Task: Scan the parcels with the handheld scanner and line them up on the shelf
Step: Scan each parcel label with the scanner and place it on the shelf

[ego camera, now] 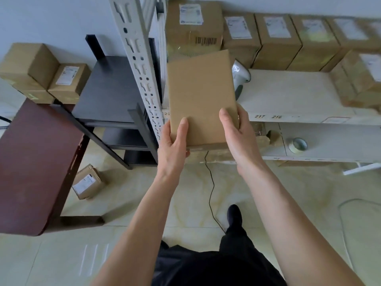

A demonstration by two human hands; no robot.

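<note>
A pale marbled tile floor [132, 203] runs under a white metal shelf [288, 93] set against a light wall. The left hand [173, 149] grips the near left corner of a plain brown parcel [202, 96], its thumb lying flat on the top face and the other fingers curled underneath out of sight. The right hand [239, 133] grips the near right corner the same way, thumb on top, fingers wrapped round the edge. The parcel is held in the air in front of the shelf's left end, its blank face up and its far end tilted toward the shelf. Just behind its right edge, a grey-white handheld scanner [240, 76] rests on the shelf board, partly hidden by the parcel. Along the back of the shelf stands a row of labelled boxes [276, 40], touching side by side, with a taller box [193, 27] at the left end and more boxes [362, 79] stacked at the right. The shelf's front edge carries number tags. On the level below lies a roll of tape [298, 145]. To the left stand a perforated white upright [138, 58], a black rack [109, 87] and a dark red tabletop [35, 162], with cartons [41, 73] behind them. A small labelled box [87, 182] lies on the floor, and a black cable [210, 186] trails past a dark shoe [234, 215].
</note>
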